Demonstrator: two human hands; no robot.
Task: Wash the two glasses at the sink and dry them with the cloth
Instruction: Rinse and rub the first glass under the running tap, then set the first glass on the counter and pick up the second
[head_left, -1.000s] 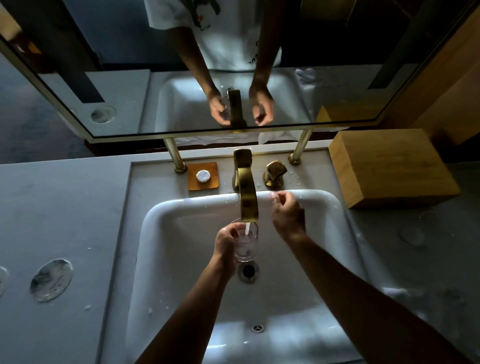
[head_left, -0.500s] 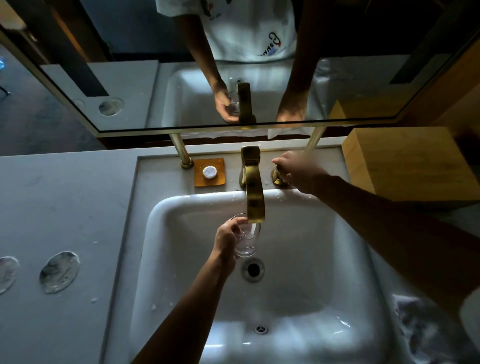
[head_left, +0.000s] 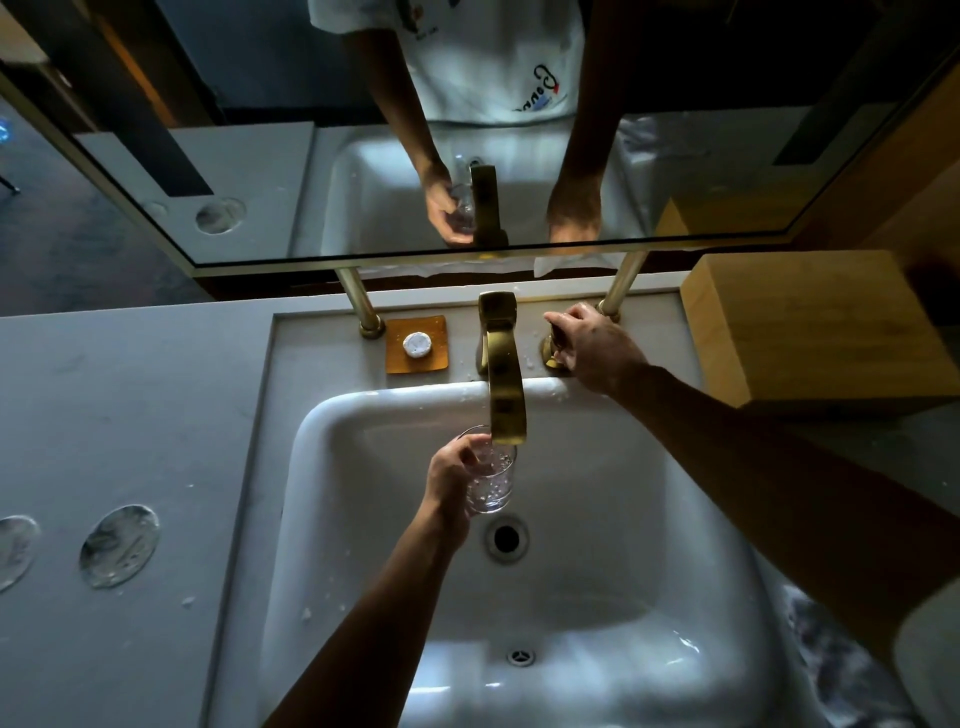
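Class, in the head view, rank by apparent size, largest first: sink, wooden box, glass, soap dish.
1. sink
2. wooden box
3. soap dish and glass look about alike; the left hand hides part of the glass, so no ranking.

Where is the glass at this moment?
The glass is over the sink, just under the faucet spout, held by the left hand above the drain.

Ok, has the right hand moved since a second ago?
Yes. The right hand went from over the sink's back rim, beside the spout, back and outward to the faucet handle, which it now grips.
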